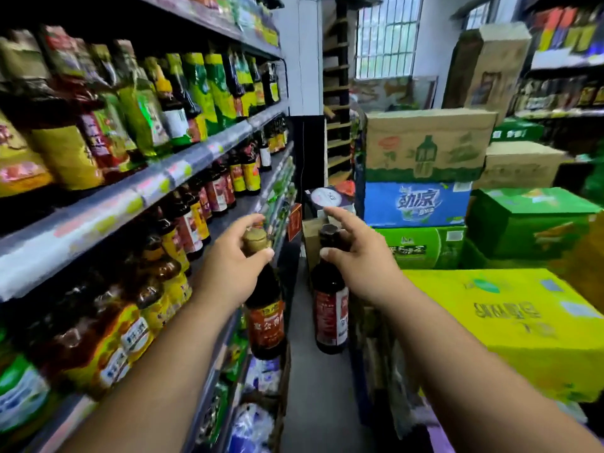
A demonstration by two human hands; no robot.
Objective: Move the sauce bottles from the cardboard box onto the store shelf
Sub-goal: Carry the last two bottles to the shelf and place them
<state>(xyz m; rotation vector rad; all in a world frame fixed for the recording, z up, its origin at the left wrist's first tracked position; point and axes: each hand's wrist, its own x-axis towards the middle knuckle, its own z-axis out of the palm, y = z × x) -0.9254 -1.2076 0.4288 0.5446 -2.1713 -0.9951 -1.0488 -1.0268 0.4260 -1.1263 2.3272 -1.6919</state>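
My left hand grips the neck of a dark sauce bottle with a gold cap and a red-orange label, holding it upright beside the store shelf on the left. My right hand holds a second dark sauce bottle by its neck just below the dark cap, its forefinger stretched out straight. Both bottles hang over the aisle floor, a little apart from each other. Rows of similar dark bottles stand on the shelf levels. I cannot tell which cardboard box the bottles came from.
Stacked cartons fill the right side: a yellow-green one close by, green ones, a blue one and brown cardboard boxes above. The narrow grey aisle floor runs between shelf and cartons. A barred window is at the back.
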